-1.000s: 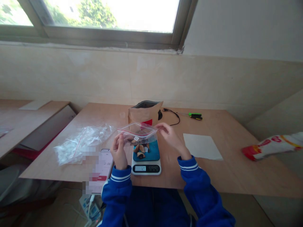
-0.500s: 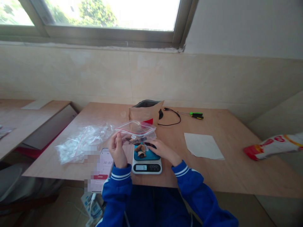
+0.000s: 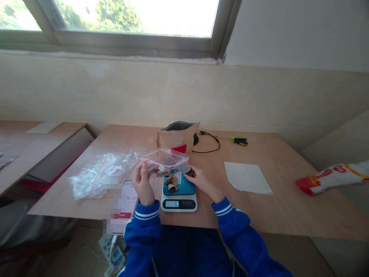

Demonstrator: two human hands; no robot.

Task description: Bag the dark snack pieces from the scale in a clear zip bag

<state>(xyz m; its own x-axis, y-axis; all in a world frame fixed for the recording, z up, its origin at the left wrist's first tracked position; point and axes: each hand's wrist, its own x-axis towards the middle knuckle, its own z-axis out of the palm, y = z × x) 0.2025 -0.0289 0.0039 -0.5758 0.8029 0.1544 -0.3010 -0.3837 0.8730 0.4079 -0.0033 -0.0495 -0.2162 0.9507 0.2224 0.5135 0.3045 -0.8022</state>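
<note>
plainly, one hand on a bag, one at the scale

the left hand [image 3: 144, 186] pinches the near left edge of a clear zip bag [image 3: 174, 166] between thumb and fingers. the bag's mouth, lined in red, gapes toward the right hand [image 3: 201, 181], and some brown contents show through the plastic. the right hand has its thumb and fingers bent together around a dark brown piece [image 3: 189, 172], partly hidden by the fingers, just below the bag's right end.

between and below the two hands sits a white scale [image 3: 188, 188] with a blue platform. on it, nearer the left hand, lie tan-brown pieces [image 3: 170, 183], with a small pale packet [image 3: 179, 179] beside them; the display looks like 9.6. left of and below the left hand is a phone [image 3: 128, 198] with a timer on its screen. farther left of that hand, crumpled clear bags [image 3: 98, 173] lie on the worktop [image 3: 207, 217].

beyond both hands stands an open brown paper pouch [image 3: 170, 139]. past the right hand and off to its right are a black cable [image 3: 219, 148] and two screwdrivers [image 3: 239, 140]; nearer, to its right, lies a white sheet [image 3: 247, 177], and well apart, farther right, a red-and-white package [image 3: 331, 177].
</note>
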